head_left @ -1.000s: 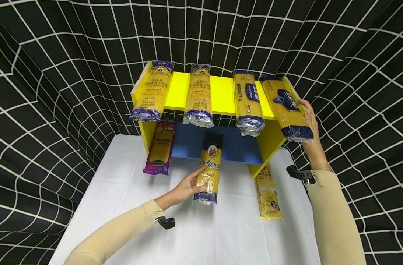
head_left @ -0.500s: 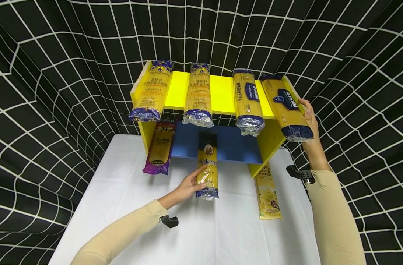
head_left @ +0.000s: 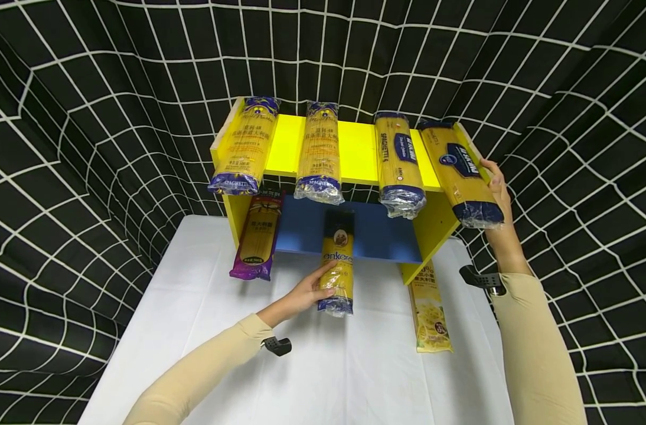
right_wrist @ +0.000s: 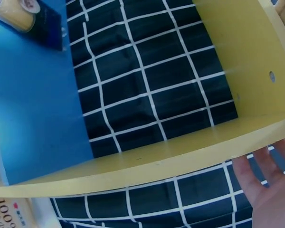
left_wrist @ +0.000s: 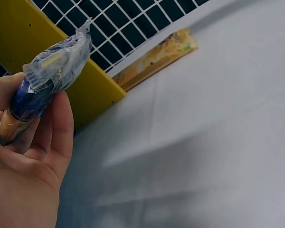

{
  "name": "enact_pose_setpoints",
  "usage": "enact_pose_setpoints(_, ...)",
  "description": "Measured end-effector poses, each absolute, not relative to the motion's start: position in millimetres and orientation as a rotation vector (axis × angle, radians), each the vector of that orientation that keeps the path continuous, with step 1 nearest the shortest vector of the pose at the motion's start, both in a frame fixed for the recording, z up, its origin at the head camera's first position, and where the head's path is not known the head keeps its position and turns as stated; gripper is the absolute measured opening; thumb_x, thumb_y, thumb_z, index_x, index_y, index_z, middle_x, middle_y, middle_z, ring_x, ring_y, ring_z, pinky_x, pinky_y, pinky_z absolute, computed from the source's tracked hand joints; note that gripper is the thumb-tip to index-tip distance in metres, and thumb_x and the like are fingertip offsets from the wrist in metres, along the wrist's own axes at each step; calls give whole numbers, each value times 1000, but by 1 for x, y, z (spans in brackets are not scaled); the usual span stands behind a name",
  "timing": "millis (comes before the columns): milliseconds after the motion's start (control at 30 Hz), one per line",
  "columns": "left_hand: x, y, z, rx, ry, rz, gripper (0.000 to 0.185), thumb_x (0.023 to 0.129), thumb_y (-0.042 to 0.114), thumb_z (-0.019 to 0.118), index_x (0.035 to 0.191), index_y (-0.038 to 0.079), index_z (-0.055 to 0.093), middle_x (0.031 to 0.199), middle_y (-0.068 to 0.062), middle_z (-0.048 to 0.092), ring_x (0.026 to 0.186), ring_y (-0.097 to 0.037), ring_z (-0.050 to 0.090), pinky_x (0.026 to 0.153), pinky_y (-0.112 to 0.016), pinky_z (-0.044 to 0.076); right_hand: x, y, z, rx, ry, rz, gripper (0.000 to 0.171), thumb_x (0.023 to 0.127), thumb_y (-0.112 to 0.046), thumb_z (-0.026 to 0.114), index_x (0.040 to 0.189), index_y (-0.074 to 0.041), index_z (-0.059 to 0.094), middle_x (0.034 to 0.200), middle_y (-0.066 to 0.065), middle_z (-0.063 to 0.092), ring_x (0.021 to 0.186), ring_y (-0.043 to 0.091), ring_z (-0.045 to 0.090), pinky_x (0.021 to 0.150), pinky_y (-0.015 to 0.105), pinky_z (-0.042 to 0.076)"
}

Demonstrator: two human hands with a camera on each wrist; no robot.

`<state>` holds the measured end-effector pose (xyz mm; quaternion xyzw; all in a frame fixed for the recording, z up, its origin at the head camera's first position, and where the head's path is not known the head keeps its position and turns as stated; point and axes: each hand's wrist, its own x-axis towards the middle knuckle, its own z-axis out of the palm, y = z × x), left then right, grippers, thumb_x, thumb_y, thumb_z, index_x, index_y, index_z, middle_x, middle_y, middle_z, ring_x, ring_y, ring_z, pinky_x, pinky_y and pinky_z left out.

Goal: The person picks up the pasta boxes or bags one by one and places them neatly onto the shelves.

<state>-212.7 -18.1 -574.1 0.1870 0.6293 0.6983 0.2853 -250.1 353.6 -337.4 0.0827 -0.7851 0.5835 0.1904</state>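
Note:
My left hand (head_left: 308, 294) grips the lower part of a yellow and blue "ankara" spaghetti pack (head_left: 338, 277). The pack's far end lies over the blue lower shelf (head_left: 378, 236), and its near end sticks out past the front edge. In the left wrist view, thumb and fingers close round the crinkled clear end of the spaghetti pack (left_wrist: 57, 64). My right hand (head_left: 501, 198) touches the outer face of the shelf's yellow right side panel, beside a tilted spaghetti pack (head_left: 461, 177). Its fingers (right_wrist: 268, 166) look fairly straight against the panel (right_wrist: 180, 168) in the right wrist view.
Several spaghetti packs, such as this one (head_left: 319, 153), lie along the yellow top shelf (head_left: 357, 153). A purple-ended pack (head_left: 259, 236) sits at the lower shelf's left. A yellow pasta pack (head_left: 431, 313) lies on the white tablecloth (head_left: 376, 366) at right. Black grid curtain (head_left: 323, 53) surrounds everything.
My left hand has pushed the "ankara" pack farther onto the blue shelf, after a small swing left and back right. The right hand stays at the side panel.

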Motion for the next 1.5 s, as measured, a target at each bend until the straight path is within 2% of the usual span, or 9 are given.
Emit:
enact_pose_setpoints(200,-212,-14,-574,512,1761,1816,81,95,19,66,158,38,18,156,-18,36,129,-32,56,106,-41,49,-249,353,-337,236,-2206,1649,48,108,-39,26,151,-23,38,121,-6,50,89,0,57,70,6,50)
enact_pose_setpoints(333,-209,-14,-570,542,1871,1709,101,85,23,79,157,43,11,151,-17,40,122,-28,60,103,-39,51,-250,353,-338,244,-2190,1670,48,108,-40,27,151,-23,38,120,-6,50,87,-1,57,69,6,50)
enact_pose_setpoints(500,-205,-12,-566,610,2030,1603,118,75,24,88,158,41,6,154,-15,36,119,-24,59,99,-35,51,-251,354,-339,262,-2169,1685,48,107,-40,28,150,-22,39,120,-6,50,88,0,56,69,6,50)
enact_pose_setpoints(700,-207,-8,-567,590,2063,1650,109,79,20,85,158,37,13,152,-16,39,117,-26,60,97,-37,52,-250,354,-337,237,-2214,1615,47,108,-39,26,151,-24,38,122,-6,50,89,0,56,70,6,50)
enact_pose_setpoints(933,-214,-4,-567,512,2055,1684,104,80,20,84,157,40,17,150,-17,40,116,-26,60,95,-38,54,-250,353,-338,261,-2169,1696,47,107,-39,28,150,-22,38,122,-6,50,89,-1,57,71,6,50)
enact_pose_setpoints(1133,-222,-1,-564,466,2001,1733,103,81,15,82,157,40,18,153,-17,34,117,-28,60,94,-37,55,-251,354,-339,296,-2133,1759,47,107,-40,30,150,-20,39,122,-5,49,85,-2,58,69,6,51)
enact_pose_setpoints(1333,-228,0,-559,521,2043,1707,107,79,11,83,159,30,16,156,-17,29,118,-30,59,97,-39,53,-252,354,-339,293,-2126,1769,48,107,-41,31,149,-20,39,123,-4,49,88,0,58,71,7,52)
enact_pose_setpoints(1500,-223,0,-553,539,2235,1604,111,75,20,87,159,20,16,157,-20,27,126,-33,50,104,-45,48,-250,353,-338,269,-2123,1786,47,107,-41,32,149,-22,40,123,-4,48,89,-1,58,71,6,51)
